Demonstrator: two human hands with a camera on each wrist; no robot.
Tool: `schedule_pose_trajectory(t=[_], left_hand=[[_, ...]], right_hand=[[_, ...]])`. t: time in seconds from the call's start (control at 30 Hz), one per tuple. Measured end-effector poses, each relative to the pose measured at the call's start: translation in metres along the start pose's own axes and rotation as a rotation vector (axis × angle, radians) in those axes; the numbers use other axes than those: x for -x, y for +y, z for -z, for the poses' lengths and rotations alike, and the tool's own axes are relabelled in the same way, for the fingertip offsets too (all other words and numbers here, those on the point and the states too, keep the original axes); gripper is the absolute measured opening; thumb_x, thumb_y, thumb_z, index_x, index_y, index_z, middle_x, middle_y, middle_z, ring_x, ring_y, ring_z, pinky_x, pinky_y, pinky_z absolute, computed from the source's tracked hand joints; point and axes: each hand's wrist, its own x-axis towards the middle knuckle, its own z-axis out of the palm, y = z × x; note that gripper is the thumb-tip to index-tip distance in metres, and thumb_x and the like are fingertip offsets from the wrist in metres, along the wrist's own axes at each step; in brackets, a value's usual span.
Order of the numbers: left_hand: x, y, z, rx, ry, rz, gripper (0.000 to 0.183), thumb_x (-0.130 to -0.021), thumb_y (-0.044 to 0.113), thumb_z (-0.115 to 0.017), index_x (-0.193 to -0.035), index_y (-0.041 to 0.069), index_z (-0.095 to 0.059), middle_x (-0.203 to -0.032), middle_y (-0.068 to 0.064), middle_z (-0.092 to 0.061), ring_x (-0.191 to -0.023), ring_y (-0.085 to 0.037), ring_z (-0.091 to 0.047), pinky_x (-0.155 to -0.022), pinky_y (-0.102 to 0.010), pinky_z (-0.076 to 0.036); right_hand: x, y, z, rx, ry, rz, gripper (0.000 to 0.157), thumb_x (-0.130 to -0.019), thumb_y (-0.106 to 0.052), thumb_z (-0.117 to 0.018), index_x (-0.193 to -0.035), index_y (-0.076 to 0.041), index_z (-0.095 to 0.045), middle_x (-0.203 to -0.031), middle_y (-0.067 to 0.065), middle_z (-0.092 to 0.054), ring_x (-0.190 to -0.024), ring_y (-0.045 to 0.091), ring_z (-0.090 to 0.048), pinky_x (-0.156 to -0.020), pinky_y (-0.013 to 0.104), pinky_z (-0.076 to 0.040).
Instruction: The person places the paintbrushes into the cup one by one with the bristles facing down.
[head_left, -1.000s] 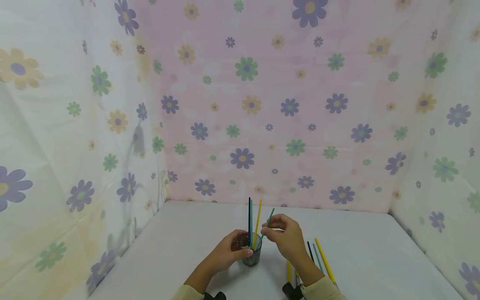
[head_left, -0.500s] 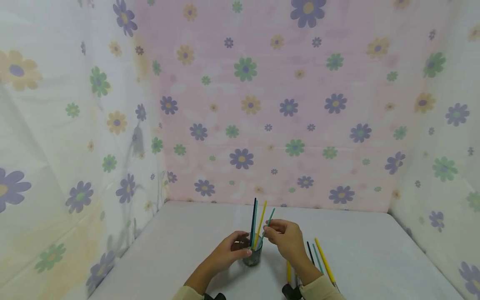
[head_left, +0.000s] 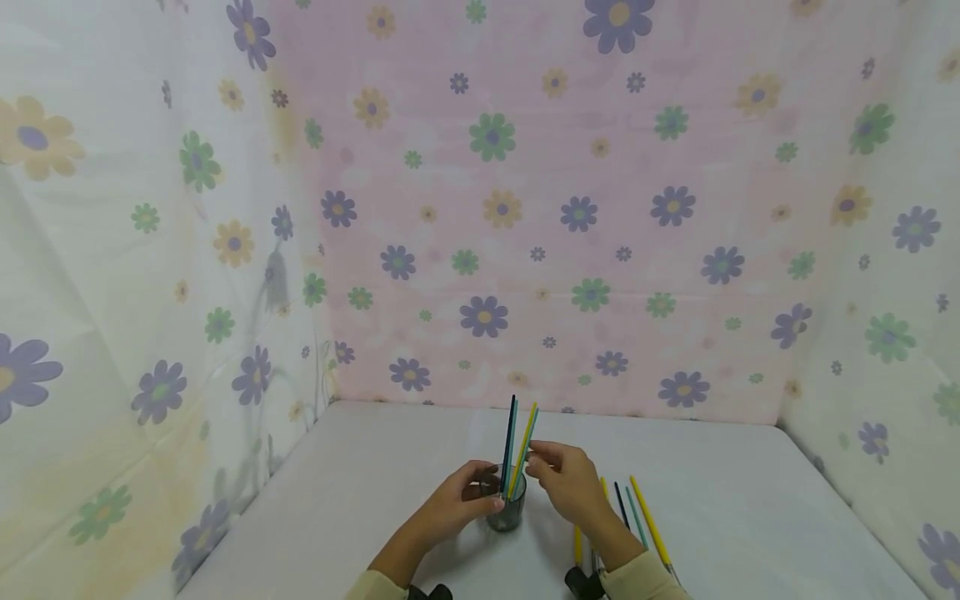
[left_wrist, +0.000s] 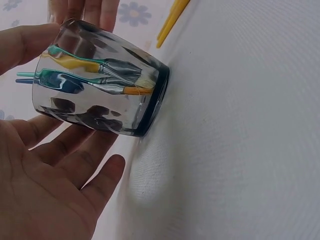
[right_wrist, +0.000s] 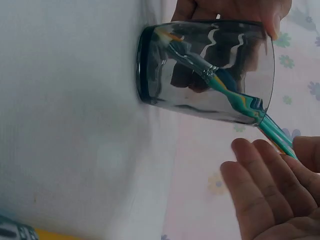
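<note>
The table [head_left: 735, 508] is white, with a fine weave up close. Behind it hangs a pink back sheet [head_left: 555, 275] printed with purple, green and yellow flowers [head_left: 483, 317]. Left of the table is a whitish left sheet [head_left: 123, 283], creased, in the same print, with a grey patch [head_left: 277, 282] near the table's far left corner. Right of the table hangs a pale right sheet [head_left: 896, 279], likewise flowered.

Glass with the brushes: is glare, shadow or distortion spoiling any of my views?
Left wrist: the glass wall warps the brushes inside into swollen, wavy shapes. Right wrist: similar bending, plus pale wavy streaks in the glass. Head: no strong glare, a soft shadow on the tabletop beside the glass, bristles too small to make out.
</note>
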Motion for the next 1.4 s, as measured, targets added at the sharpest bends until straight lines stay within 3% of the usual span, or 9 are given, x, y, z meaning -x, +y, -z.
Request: schedule_pose_trajectory(t=[0.17,0.37,0.57,0.8,1.07,1.4], left_hand=[[0.0,-0.002,0.0,-0.02,0.009,0.011,0.057,-0.096,0.027,-0.075,-0.144,0.005,-0.051,-0.141,-0.016,-0.06,-0.125,-0.033,-0.064,-0.104,-0.051,-0.054],[-0.001,-0.003,0.001,-0.054,0.049,0.053,0.063,-0.091,0.034,-0.081,-0.141,0.007,-0.052,-0.134,-0.011,-0.064,-0.119,-0.029,-0.067,-0.102,-0.053,-0.054],[-0.003,-0.002,-0.001,-0.093,0.084,0.058,0.062,-0.088,0.037,-0.083,-0.135,0.007,-0.053,-0.127,-0.009,-0.064,-0.114,-0.024,-0.066,-0.099,-0.046,-0.056],[-0.003,-0.005,-0.004,-0.161,0.107,0.1,0.066,-0.086,0.046,-0.083,-0.137,0.015,-0.055,-0.129,-0.005,-0.064,-0.116,-0.022,-0.063,-0.103,-0.052,-0.052],[-0.004,-0.004,-0.006,-0.067,0.031,0.068,0.064,-0.097,0.045,-0.071,-0.15,0.016,-0.05,-0.148,-0.009,-0.058,-0.129,-0.03,-0.062,-0.107,-0.055,-0.051],[-0.003,-0.004,-0.004,-0.037,0.045,0.036,0.068,-0.094,0.041,-0.077,-0.152,0.018,-0.048,-0.148,-0.011,-0.059,-0.132,-0.033,-0.061,-0.109,-0.054,-0.05]], right_hand=[[0.002,-0.002,0.0,0.078,-0.053,0.005,0.042,-0.102,-0.02,-0.062,-0.143,-0.009,-0.061,-0.126,0.007,-0.074,-0.115,0.029,-0.07,-0.091,0.047,-0.06],[0.001,-0.002,0.004,0.12,-0.067,0.036,0.045,-0.101,-0.017,-0.064,-0.145,-0.01,-0.058,-0.131,0.01,-0.072,-0.117,0.031,-0.07,-0.089,0.046,-0.061],[-0.001,-0.005,0.007,0.138,-0.08,0.03,0.041,-0.1,-0.019,-0.066,-0.14,-0.011,-0.062,-0.131,0.009,-0.072,-0.116,0.03,-0.07,-0.088,0.046,-0.061],[0.001,-0.007,0.018,0.181,-0.093,0.042,0.036,-0.099,-0.023,-0.069,-0.132,-0.011,-0.068,-0.13,0.01,-0.071,-0.114,0.031,-0.071,-0.087,0.047,-0.061],[0.001,0.002,0.035,0.242,-0.065,0.003,0.03,-0.098,-0.02,-0.069,-0.128,-0.012,-0.07,-0.129,0.006,-0.071,-0.114,0.029,-0.07,-0.087,0.045,-0.061],[0.002,0.017,0.057,0.317,-0.05,-0.028,0.027,-0.099,-0.016,-0.068,-0.125,-0.011,-0.071,-0.126,0.005,-0.071,-0.114,0.03,-0.068,-0.088,0.046,-0.06]])
